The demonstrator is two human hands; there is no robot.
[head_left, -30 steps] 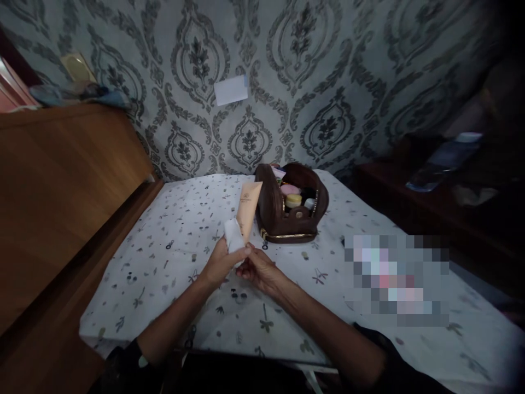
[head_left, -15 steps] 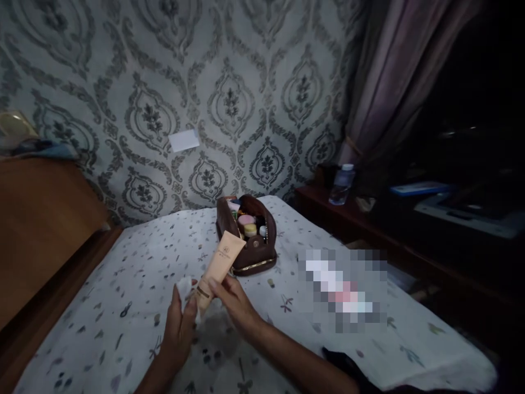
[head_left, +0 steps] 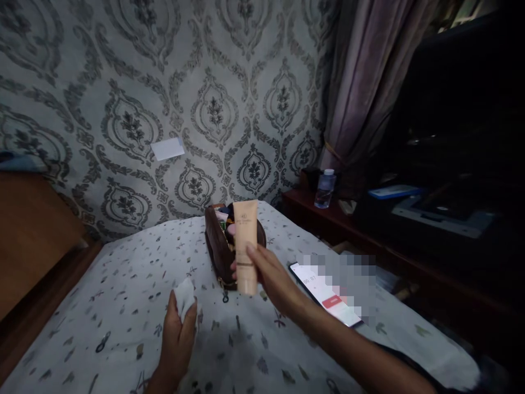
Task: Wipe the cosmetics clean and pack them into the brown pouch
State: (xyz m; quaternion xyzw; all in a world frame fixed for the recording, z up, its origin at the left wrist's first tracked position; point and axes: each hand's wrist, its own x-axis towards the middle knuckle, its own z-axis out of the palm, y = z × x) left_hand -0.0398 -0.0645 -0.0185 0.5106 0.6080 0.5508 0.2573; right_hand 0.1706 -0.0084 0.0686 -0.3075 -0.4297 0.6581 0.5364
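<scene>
In my right hand is a peach-coloured squeeze tube, held nearly upright with its flat end on top and its cap end down. Behind the tube stands a brown zipped cosmetics bag, open at the top, with several small items inside; the tube covers part of it. Lower left, my left hand grips a crumpled white tissue between thumb and fingers. The two hands are apart.
A phone with a lit screen lies on the patterned bedsheet at right, partly pixelated. Beyond the bed's edge, a clear bottle stands on a dark red ledge. A wooden board rises at left.
My right hand has lifted the tube away from the tissue, up and to the right, and turned it more upright. My left hand keeps the tissue. The view has shifted slightly right.
</scene>
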